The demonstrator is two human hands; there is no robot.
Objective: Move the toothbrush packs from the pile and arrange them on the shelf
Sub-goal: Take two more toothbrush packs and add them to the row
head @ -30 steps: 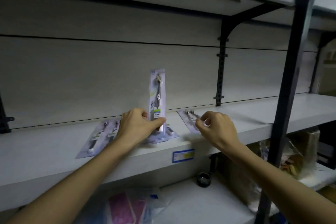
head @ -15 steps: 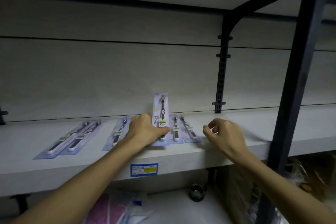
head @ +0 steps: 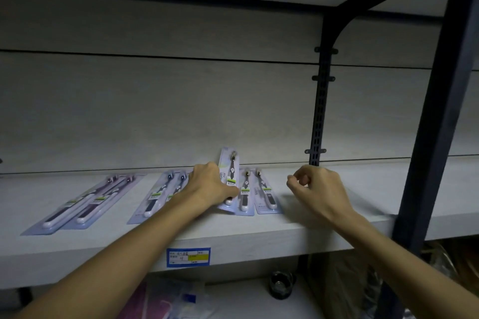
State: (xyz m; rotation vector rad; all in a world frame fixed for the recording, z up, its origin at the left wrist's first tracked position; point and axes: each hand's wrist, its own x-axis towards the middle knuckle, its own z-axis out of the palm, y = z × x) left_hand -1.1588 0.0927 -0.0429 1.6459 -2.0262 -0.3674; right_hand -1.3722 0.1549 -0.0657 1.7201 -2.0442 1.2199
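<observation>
On the pale grey wooden shelf (head: 298,230), the left hand (head: 207,186) has its fingers closed round a lilac blister-card toothbrush pack (head: 228,179), thumb pressed against the lower front of the card. This pack is tilted up off the shelf, its top edge reaching the grey back panel (head: 181,111) while its lower end sits near the shelf surface. Just to its right lie two more lilac toothbrush packs flat (head: 255,194), side by side and touching. Partly under the left wrist lies another flat pair of packs (head: 158,194), and further left a long lilac double pack (head: 83,204) lies at a slant. The right hand (head: 318,189) hovers above the shelf, well right of the packs, fingers loosely curled with nothing in them. A blue and yellow price label (head: 188,256) is stuck on the shelf's front edge. A dark metal upright (head: 435,124) stands at the right.
</observation>
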